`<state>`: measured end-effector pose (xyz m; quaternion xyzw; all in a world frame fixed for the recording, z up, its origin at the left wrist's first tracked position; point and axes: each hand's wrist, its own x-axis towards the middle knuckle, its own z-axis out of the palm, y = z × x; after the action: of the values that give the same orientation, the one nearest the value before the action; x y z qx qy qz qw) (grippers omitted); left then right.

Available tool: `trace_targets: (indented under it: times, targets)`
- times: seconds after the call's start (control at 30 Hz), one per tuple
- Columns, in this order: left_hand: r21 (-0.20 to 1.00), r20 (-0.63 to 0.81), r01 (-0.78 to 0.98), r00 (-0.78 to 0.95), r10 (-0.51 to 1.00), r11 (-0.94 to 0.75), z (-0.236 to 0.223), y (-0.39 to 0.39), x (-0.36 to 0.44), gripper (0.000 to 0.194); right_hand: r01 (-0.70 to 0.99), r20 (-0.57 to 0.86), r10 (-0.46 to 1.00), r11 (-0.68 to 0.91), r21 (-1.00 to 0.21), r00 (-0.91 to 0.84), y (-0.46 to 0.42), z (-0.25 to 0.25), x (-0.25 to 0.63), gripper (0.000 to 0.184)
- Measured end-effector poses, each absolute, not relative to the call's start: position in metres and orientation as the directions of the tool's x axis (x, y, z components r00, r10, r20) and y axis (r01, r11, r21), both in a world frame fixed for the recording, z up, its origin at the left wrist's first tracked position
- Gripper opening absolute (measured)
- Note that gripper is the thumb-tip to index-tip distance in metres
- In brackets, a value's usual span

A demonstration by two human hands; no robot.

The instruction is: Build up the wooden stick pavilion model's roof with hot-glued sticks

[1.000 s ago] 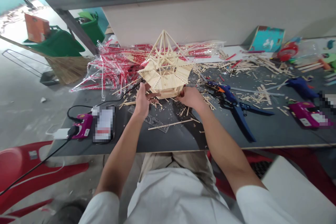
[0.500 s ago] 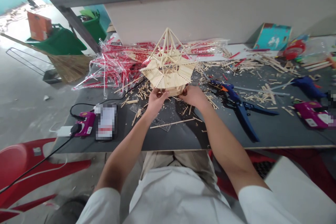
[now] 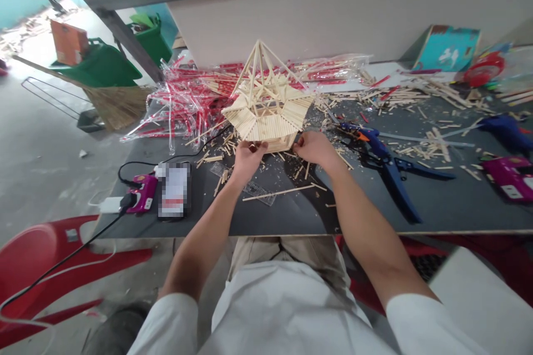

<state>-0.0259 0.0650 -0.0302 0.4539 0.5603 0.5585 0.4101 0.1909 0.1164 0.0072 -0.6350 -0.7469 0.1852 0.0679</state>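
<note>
A pale model built of thin wooden sticks [image 3: 266,125] stands upright on the table, with a pointed open frame above flared, roof-like panels and a lower base. My left hand [image 3: 246,162] grips the front left of that base, thumb along the edge and fingers curled. At the base's right corner is my right hand [image 3: 314,148], its fingers bent and pressed together against the edge; part of them is hidden. Below the model, a clear ruler [image 3: 260,195] lies under a long loose stick [image 3: 278,193].
Right of the model lies a blue glue gun [image 3: 387,163], with another blue glue gun [image 3: 506,132] farther right. Red-marked plastic wrappers [image 3: 183,102] pile up behind left. A phone [image 3: 174,191] rests beside a purple power strip [image 3: 142,193]. Stick scraps cover the back right.
The model tilts slightly to the left at its peak. My right hand has shifted a little rightward along the base corner. The whole view has drifted slightly.
</note>
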Motion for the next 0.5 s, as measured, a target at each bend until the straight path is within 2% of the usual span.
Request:
trace_targets:
  times: [0.2, 0.5]
  targets:
    - [0.998, 0.043, 0.062, -0.292, 0.956, -0.026, -0.03, 0.063, -0.027, 0.024, 0.931, -0.053, 0.995, 0.056, -0.362, -0.08, 0.119, 0.009, 0.199, 0.021]
    - [0.999, 0.033, 0.044, -0.326, 0.945, -0.02, -0.023, 0.061, -0.023, 0.024, 0.88, 0.146, 0.988, 0.028, -0.474, 0.047, 0.124, 0.012, 0.208, 0.028]
